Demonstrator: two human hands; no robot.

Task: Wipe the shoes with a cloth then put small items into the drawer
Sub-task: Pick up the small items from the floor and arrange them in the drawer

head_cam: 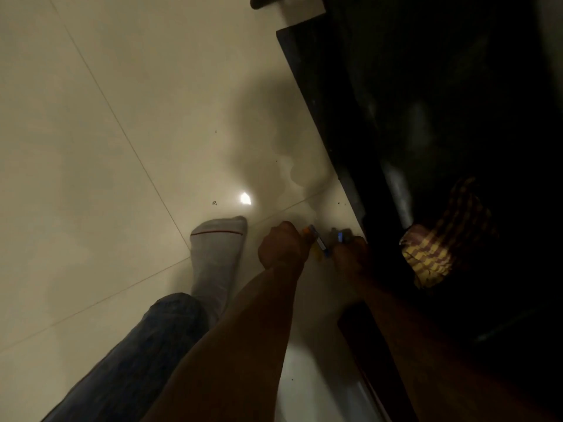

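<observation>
Left hand point(281, 246) gripping small items point(316, 243), right hand point(350, 254) alongside

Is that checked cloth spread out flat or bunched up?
Bunched up. The yellow and maroon checked cloth sits as a crumpled heap in the dark furniture, its folds overlapping rather than lying flat.

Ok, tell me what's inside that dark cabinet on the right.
A yellow and maroon checked cloth lies bunched inside the dark cabinet, and a pale grey upright form stands just behind the cloth. Everything deeper in is lost in shadow, so shoes or other items cannot be made out.
</observation>
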